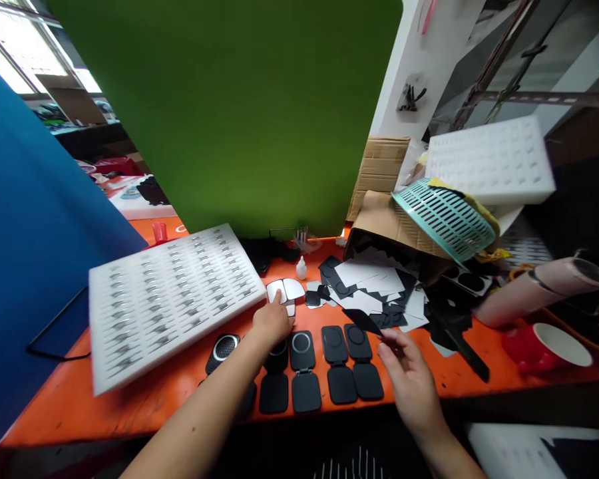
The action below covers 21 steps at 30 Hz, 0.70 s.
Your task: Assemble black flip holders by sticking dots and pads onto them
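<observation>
My left hand [273,322] reaches forward with its index finger stretched out onto white rounded-corner pieces [293,289] by the foam tray; it grips nothing that I can see. Between the thumb and fingers of my right hand [404,366] is a thin black sheet [361,320], held by its near corner. Below my hands lie several unfolded black hinged pads in a row, among them one with a pale ring [301,342] and one with a plain lower panel [342,384]. My left forearm partly covers others. Small dark square pieces [313,297] lie just right of the white ones.
A white foam tray [180,293] with rows of metal parts fills the left. A small white bottle [301,268] stands behind. Right of it, white and black scraps [372,279] spill from a cardboard box [394,226] under a teal basket [444,216]. A red mug [524,349] and pink tumbler [519,296] stand far right.
</observation>
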Motion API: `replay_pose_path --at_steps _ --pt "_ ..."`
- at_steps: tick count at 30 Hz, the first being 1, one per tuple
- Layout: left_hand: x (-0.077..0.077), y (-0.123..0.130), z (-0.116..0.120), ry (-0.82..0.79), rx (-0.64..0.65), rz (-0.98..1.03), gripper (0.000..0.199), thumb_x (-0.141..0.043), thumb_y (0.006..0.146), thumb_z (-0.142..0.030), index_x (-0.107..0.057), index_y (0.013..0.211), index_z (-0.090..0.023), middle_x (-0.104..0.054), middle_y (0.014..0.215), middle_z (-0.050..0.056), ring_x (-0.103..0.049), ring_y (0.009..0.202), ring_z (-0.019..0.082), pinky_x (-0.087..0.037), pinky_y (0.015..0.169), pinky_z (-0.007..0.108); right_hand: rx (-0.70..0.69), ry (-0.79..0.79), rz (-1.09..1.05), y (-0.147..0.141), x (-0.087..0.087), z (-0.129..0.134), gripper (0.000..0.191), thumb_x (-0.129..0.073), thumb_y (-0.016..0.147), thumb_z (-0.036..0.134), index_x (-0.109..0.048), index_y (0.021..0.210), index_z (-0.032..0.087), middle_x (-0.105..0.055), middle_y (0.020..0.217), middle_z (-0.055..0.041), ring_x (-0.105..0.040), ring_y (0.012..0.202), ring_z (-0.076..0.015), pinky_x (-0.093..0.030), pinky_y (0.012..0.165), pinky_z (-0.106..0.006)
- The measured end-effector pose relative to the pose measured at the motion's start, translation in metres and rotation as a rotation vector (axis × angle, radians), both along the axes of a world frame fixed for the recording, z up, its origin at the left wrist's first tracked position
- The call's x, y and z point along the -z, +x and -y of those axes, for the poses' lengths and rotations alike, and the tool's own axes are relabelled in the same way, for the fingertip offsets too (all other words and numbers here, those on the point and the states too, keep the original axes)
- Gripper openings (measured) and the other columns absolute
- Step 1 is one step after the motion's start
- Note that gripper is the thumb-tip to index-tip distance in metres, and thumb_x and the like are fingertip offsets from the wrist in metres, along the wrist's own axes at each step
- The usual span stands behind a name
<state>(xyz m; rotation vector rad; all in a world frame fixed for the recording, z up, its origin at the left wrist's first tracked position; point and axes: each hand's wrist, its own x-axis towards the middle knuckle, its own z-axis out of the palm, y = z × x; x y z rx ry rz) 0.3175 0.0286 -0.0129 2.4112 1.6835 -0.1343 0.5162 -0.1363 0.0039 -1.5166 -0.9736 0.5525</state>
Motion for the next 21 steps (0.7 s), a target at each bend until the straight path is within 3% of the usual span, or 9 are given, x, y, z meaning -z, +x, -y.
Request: replay_pose_path --at_steps 4,8,11,14,18,21 --pt "-0.014 -0.023 0.019 0.056 0.042 0.077 0.030 -0.039 0.084 -0.037 -0.059 0.099 -0.022 -0.039 0.132 0.006 -0.055 0.096 0.024 -0.046 0.074 0.034 -0.124 0.042 0.002 0.002 0.001 -0.005 0.030 -0.056 0.075 0.032 -0.051 0.104 0.023 -0.052 0.113 -0.0089 -0.054 0.098 -0.0201 -0.048 0.078 -0.035" --pt "-0.023 -0.054 0.060 0.132 0.144 0.288 0.028 -0.033 0.088 -0.031 -0.058 0.097 -0.022 -0.057 0.103 0.005 -0.053 0.094 0.019 -0.043 0.080 0.030 -0.196 0.057 0.082 -0.006 0.000 -0.012 0.029 -0.057 0.075 0.030 -0.049 0.102 0.024 -0.051 0.114 -0.0077 -0.053 0.099 -0.0194 -0.046 0.081 -0.036" --pt "-0.009 -0.073 0.100 0.079 0.236 0.390 0.024 -0.035 0.087 -0.026 -0.058 0.094 -0.022 -0.059 0.098 0.005 -0.054 0.091 0.018 -0.043 0.081 0.031 -0.208 0.011 0.020 -0.020 0.005 -0.021 0.032 -0.058 0.074 0.031 -0.045 0.102 0.025 -0.056 0.091 -0.0032 -0.057 0.084 -0.0162 -0.047 0.076 -0.033" --pt "0.012 -0.083 0.130 0.062 0.293 0.406 0.024 -0.038 0.086 -0.022 -0.056 0.101 -0.023 -0.058 0.107 0.004 -0.052 0.098 0.020 -0.038 0.090 0.037 -0.277 -0.071 -0.084 -0.038 0.017 -0.037 0.034 -0.057 0.073 0.032 -0.040 0.101 0.025 -0.051 0.081 0.0003 -0.055 0.074 -0.0136 -0.047 0.068 -0.028" --pt "0.032 -0.085 0.144 0.099 0.323 0.409 0.029 -0.041 0.084 -0.020 -0.053 0.110 -0.024 -0.054 0.118 0.004 -0.048 0.109 0.022 -0.028 0.099 0.046 -0.480 -0.175 -0.121 -0.071 0.042 -0.064 0.035 -0.055 0.073 0.029 -0.037 0.102 0.022 -0.050 0.078 0.0001 -0.052 0.071 -0.0126 -0.046 0.065 -0.026" --pt "0.041 -0.085 0.143 0.140 0.314 0.452 0.028 -0.043 0.083 -0.021 -0.054 0.109 -0.024 -0.056 0.115 0.005 -0.049 0.107 0.022 -0.031 0.097 0.046 -0.625 -0.233 -0.150 -0.096 0.061 -0.079 0.032 -0.054 0.073 0.027 -0.037 0.100 0.021 -0.051 0.079 0.0000 -0.053 0.069 -0.0119 -0.046 0.066 -0.026"
